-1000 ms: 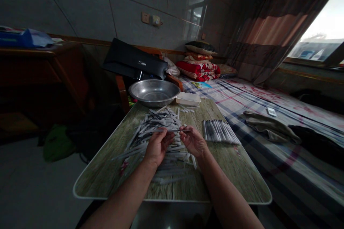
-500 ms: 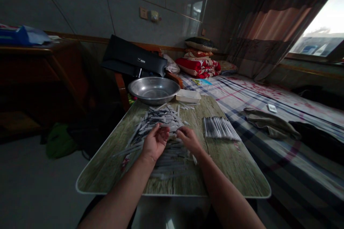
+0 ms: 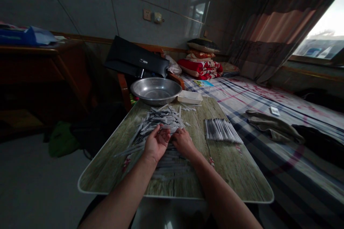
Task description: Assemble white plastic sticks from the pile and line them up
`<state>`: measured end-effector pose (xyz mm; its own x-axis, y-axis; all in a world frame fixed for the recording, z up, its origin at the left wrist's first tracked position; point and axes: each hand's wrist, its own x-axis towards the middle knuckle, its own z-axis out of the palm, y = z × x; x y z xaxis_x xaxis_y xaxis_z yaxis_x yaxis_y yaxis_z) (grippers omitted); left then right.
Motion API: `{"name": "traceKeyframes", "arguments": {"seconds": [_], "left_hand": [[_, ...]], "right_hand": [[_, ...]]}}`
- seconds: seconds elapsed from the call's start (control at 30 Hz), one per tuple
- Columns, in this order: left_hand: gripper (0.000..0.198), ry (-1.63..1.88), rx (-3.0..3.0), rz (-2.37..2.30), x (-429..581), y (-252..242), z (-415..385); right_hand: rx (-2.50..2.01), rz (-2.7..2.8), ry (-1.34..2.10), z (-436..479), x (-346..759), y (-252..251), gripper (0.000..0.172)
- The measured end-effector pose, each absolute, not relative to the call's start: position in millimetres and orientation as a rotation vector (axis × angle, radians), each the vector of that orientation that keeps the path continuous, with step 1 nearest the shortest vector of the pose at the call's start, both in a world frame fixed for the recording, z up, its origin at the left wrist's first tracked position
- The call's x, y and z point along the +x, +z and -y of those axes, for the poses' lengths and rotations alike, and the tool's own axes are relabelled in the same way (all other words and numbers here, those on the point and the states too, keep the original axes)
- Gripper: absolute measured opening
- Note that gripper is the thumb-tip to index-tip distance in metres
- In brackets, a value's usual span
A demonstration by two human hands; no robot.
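Note:
A loose heap of thin white and dark sticks [image 3: 158, 120] covers the middle of a wood-patterned table [image 3: 236, 171]. My left hand [image 3: 156, 144] rests on the heap's near side, fingers curled with the tips bent inward; what they hold, if anything, is hidden. My right hand [image 3: 183, 141] lies palm down on the heap right beside it, fingers bent into the sticks. A tidy row of the same sticks [image 3: 220, 130] lies side by side to the right of my right hand.
A metal basin [image 3: 156, 90] and a small white tray [image 3: 189, 97] stand at the table's far end. Behind them is a black monitor [image 3: 135, 61] on a chair. A bed with a striped sheet [image 3: 268, 114], a folded cloth and stacked quilts runs along the right.
A second ago both hands held one stick up between them over the heap. Now that stick is gone from view and both hands have dropped onto the heap, the right one moving left.

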<state>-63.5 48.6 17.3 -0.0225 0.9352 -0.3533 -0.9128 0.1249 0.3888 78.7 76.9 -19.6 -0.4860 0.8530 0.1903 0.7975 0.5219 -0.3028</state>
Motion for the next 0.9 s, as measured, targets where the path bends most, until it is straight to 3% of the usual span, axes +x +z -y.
{"name": "traceKeyframes", "arguments": {"seconds": [0.63,0.73,0.9], "left_hand": [[0.015,1.485,0.146,-0.634,-61,12,-48],[0.014,1.503,0.163,-0.656,-61,13,-47],[0.008,1.52,0.246,-0.669,-60,9,-47]], "right_hand": [[-1.315,2.409,0.299,-78,79,-26,0.015],[-1.21,2.196,0.458,-78,83,-24,0.014],[-0.983,1.526,1.018,-83,92,-20,0.013]]}}
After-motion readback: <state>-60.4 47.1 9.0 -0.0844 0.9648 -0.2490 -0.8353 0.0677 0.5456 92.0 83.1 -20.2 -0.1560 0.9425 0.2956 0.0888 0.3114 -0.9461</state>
